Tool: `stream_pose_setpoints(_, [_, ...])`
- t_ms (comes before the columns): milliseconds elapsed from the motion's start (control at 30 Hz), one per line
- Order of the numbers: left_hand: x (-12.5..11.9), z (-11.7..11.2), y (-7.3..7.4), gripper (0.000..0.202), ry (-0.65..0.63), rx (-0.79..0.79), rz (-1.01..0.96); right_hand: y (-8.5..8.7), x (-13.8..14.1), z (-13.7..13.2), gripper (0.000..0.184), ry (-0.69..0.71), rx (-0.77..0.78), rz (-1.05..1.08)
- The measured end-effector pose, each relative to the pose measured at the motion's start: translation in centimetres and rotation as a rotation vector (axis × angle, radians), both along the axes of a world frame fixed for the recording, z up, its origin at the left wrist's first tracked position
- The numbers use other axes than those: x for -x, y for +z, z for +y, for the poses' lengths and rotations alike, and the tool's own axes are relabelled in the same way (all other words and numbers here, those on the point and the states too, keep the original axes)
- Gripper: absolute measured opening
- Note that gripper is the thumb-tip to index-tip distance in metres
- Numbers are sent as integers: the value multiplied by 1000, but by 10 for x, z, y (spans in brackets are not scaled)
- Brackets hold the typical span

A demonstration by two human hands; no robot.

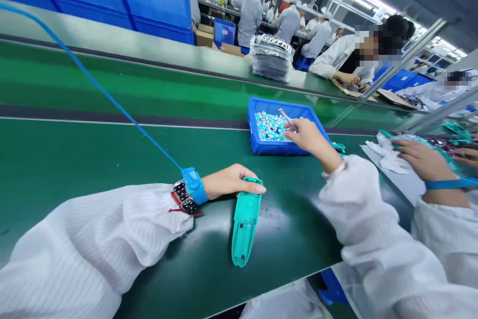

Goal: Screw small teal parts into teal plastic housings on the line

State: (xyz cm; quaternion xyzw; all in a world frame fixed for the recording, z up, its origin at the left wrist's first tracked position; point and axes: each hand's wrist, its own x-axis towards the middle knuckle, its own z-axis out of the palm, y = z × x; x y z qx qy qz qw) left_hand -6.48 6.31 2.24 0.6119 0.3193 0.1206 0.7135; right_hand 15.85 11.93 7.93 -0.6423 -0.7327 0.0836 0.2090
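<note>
My left hand [232, 182] lies on the green conveyor belt [74, 155] and grips the top end of a long teal plastic casing [245, 222], whose far end points toward me. A blue anti-static strap [194, 185] circles my left wrist, next to a dark patterned watch [183, 197]. My right hand [309, 140] reaches over the rim of a blue plastic tray [261, 140], pinching a thin pale stick [287, 119]. The stick's tip is above a heap of small blue-and-white pieces [271, 127] in the tray.
A co-worker's hand [425, 159] with a blue strap works on white sheets and teal parts at the right. A blue coiled cord [93, 80] runs across the belt. Beyond it are a raised ledge, a stack of silver bags [272, 57], and workers in white.
</note>
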Motion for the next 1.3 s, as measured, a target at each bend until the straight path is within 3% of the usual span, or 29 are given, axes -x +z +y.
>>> stream_pose_setpoints(100, [4,-1,2,34,-61,77,6,-5,11,33,17,126,119,-40])
stream_pose_setpoints(200, [9,-2,4,35,-81,162,11,-14,26,49,16,232,215,-57])
stream_pose_setpoints(333, [15,-3,4,38,-23,223,-37,-20,34,55,19,218,233,-45])
stream_pose_setpoints(433, [16,-5,3,39,18,303,-160,-13,28,51,15,155,144,18])
stream_pose_setpoints(533, [15,-10,8,38,-37,382,-316,6,20,25,12,92,17,93])
stream_pose_setpoints(600, [15,-15,17,35,-121,375,-374,20,19,-6,15,135,21,167])
stream_pose_setpoints(633, [16,-18,23,34,-160,355,-379,27,20,-24,17,207,71,215])
stream_pose_setpoints(733, [17,-28,42,35,-262,251,-273,38,28,-79,21,579,477,528])
stream_pose_setpoints(833, [16,-35,54,41,-354,155,-123,37,36,-114,18,688,644,646])
stream_pose_setpoints(967, [12,-41,56,46,-427,155,-68,27,43,-129,22,609,686,815])
stream_pose_setpoints(1200, [10,-44,52,36,-366,265,-90,17,46,-138,10,661,405,745])
stream_pose_setpoints(1300, [10,-45,48,34,-329,292,-107,15,48,-143,20,547,498,811])
